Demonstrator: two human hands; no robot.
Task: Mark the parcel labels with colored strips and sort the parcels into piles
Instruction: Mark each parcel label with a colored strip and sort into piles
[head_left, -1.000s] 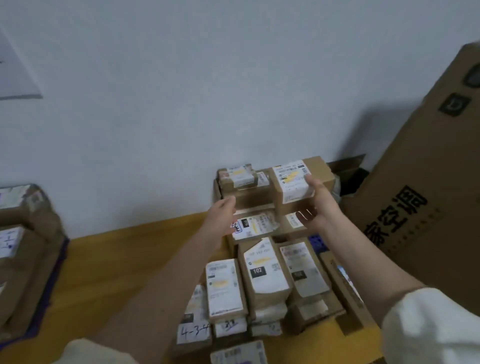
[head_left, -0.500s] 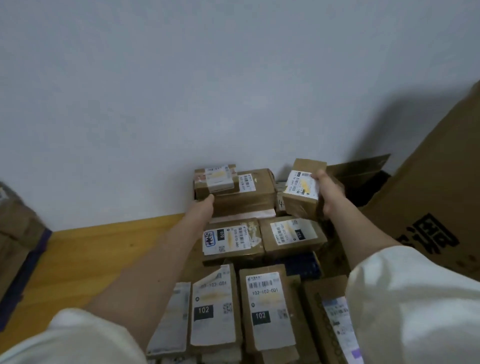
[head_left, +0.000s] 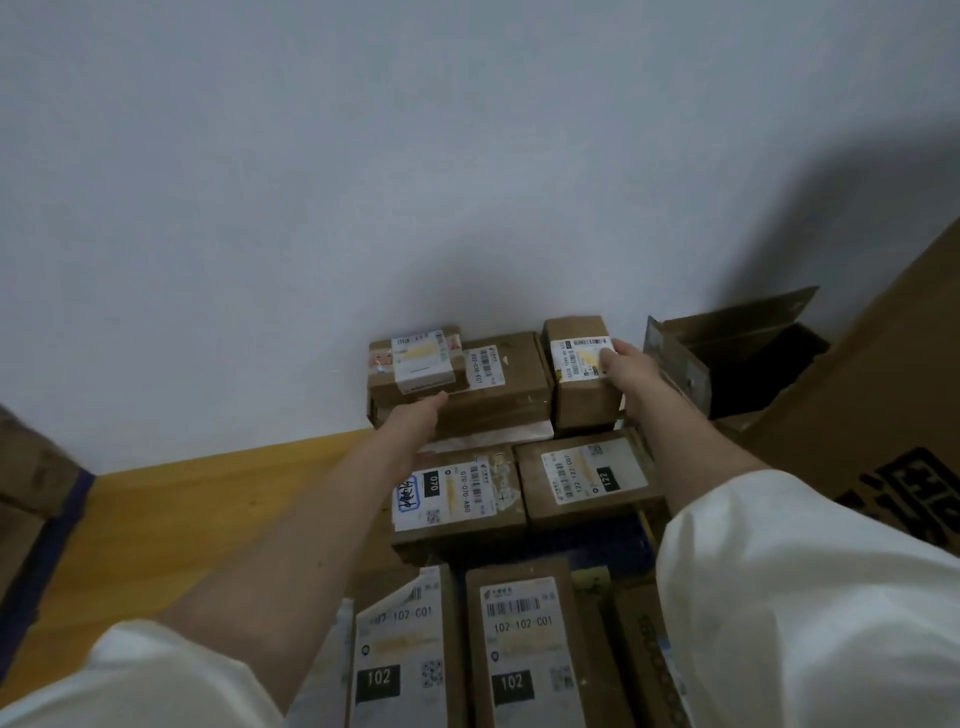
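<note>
Gripping a small boxy cardboard parcel (head_left: 582, 374) against the wall with right hand (head_left: 626, 366); left hand (head_left: 415, 415) flat-fingered against the taped brown stack (head_left: 483, 384). Label print blurred.

We see brown cardboard parcels (head_left: 584, 395) bearing white labels (head_left: 579, 358) streaked yellow. Our cream sleeves (head_left: 779, 597) cross a yellow wooden floor (head_left: 182, 519).

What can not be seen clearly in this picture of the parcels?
Head view:
- Left hand fingertips: hidden against the stacked parcels.
- Small parcel label: partly covered by the right hand; its print is too small.
- Open box inside: too dark.
- Large carton: cut off by the right edge.
</note>
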